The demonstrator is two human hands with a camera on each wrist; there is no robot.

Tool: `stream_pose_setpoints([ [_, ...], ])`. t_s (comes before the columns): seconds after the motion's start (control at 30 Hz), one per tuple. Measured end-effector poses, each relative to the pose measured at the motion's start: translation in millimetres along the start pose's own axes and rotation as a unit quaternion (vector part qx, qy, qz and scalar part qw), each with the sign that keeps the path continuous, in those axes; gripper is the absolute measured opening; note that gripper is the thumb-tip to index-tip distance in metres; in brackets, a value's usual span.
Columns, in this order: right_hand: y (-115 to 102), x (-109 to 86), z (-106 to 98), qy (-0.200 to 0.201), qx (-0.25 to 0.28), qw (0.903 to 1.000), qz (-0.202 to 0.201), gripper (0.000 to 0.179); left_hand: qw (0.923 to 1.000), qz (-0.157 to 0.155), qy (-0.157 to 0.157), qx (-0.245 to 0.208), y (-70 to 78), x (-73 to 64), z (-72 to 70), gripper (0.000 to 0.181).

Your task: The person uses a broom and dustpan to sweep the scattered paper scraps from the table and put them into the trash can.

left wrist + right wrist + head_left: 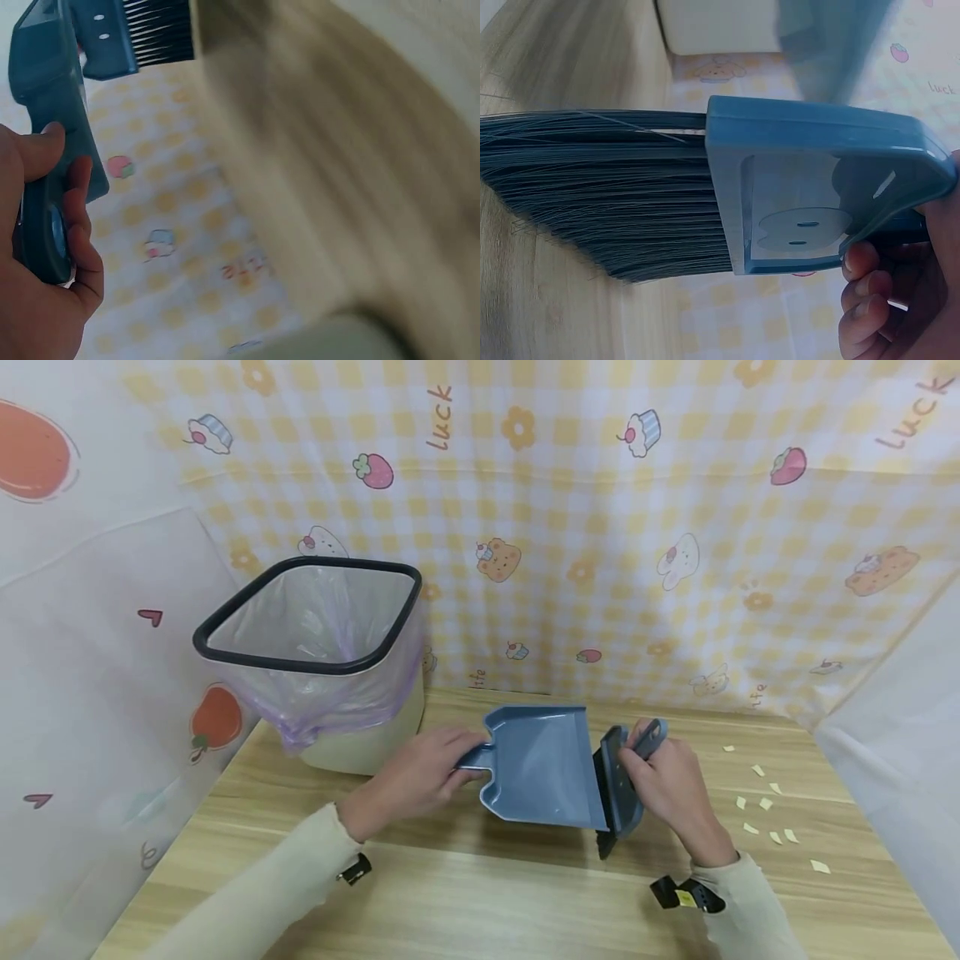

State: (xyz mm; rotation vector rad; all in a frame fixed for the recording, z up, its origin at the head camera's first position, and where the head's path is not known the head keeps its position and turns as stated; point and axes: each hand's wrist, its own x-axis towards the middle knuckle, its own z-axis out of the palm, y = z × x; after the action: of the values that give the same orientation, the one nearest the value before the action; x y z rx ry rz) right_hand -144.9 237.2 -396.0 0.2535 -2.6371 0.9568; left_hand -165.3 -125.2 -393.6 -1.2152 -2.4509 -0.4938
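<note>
Beside the bin, the left hand grips the dustpan, best laid flat, while the brush, best drawn low and gently, sits in the right hand's grip, left of scraps on the table.

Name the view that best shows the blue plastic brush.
The right wrist view, where the blue plastic brush with dark bristles appears largest. The head view shows it smaller, partly covered by the right hand; the left wrist view cuts it off at the top.
</note>
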Motion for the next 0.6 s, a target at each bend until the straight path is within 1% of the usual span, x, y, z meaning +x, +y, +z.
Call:
stream_pose_setpoints([
  [0.13, 0.3, -0.4, 0.5, 0.006, 0.001, 1.0, 0.003, 0.015, 0.9989, -0.021, -0.035, -0.022, -3.2, 0.8, 20.0, 0.039],
  [0.23, 1.0, -0.8, 0.1, 0.011, -0.001, 0.9999, 0.003, 0.014, 0.9967, -0.035, -0.055, -0.05, -5.8, 3.0, 31.4, 0.037],
  [0.37, 1.7, -0.7, -0.5, 0.012, -0.004, 0.9999, 0.002, 0.014, 0.9925, -0.053, -0.073, -0.082, -9.5, 4.8, 43.1, 0.037],
  [0.6, 2.0, -0.1, -0.6, 0.007, -0.002, 1.0, 0.003, 0.014, 0.9849, -0.084, -0.105, -0.109, -15.0, 4.7, 59.9, 0.04],
])
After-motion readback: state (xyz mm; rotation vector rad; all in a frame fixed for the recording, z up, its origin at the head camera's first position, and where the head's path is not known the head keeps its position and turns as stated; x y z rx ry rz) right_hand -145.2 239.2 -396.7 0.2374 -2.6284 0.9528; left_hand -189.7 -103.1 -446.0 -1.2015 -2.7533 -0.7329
